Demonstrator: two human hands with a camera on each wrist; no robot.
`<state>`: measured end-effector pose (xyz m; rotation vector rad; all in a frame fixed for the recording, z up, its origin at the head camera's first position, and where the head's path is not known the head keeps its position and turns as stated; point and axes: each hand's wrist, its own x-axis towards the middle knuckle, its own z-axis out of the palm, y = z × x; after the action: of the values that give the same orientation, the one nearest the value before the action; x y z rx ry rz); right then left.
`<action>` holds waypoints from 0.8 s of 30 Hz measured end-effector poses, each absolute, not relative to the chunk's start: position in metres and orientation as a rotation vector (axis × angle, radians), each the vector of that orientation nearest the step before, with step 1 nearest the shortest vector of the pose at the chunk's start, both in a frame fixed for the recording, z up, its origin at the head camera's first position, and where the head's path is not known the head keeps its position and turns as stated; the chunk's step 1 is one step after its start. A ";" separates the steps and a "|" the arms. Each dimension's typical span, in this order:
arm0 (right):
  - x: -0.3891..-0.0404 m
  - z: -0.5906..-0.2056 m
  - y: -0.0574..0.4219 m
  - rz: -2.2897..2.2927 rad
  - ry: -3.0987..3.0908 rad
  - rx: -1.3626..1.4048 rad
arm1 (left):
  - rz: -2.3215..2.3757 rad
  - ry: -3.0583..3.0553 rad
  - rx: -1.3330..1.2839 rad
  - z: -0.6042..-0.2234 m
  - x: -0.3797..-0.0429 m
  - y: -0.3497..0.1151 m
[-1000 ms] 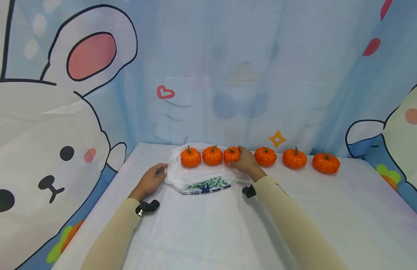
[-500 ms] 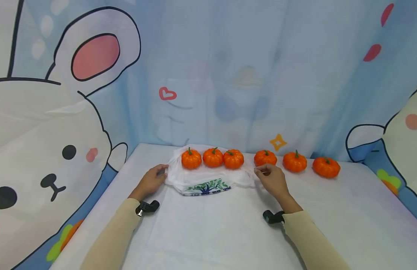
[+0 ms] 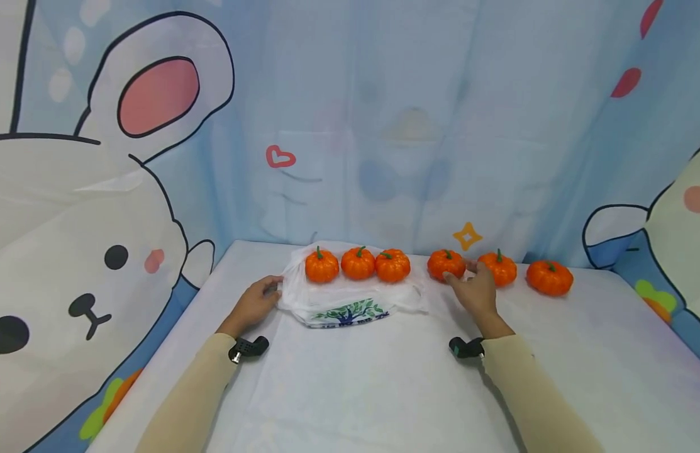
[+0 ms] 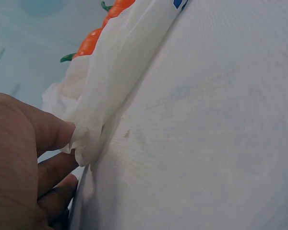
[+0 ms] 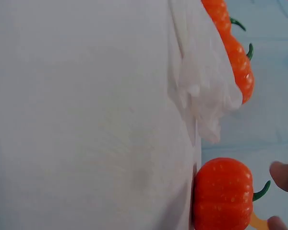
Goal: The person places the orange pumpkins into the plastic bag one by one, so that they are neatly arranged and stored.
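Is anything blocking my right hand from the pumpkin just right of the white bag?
Nothing visible: your right hand is at the right side of that pumpkin. The next pumpkin sits farther right, not between them.

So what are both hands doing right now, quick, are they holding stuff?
Left hand: closed, pinching the edge of the white bag.
Right hand: open, at the pumpkin just right of the white bag, not gripping it.

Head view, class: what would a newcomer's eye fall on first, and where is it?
Probably the six orange pumpkins, in a row near the far edge of the table: three on the white bag, three to its right. Next, perhaps, the big cartoon animal on the left of the blue curtain.
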<state>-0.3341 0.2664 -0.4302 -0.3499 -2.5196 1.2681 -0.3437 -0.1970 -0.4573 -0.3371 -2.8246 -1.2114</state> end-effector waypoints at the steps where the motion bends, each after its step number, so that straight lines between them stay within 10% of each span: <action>1: -0.338 -0.430 0.268 1.255 -2.551 -0.345 | -1.211 -2.824 -0.339 -0.457 -0.343 -0.197; 24: -0.354 -0.403 0.247 1.245 -2.594 -0.214 | -1.214 -2.818 -0.344 -0.458 -0.345 -0.198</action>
<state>-0.3544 0.2473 -0.4028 -0.2136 -2.5937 1.2450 -0.3448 -0.1977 -0.4580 -0.3435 -2.8179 -1.2141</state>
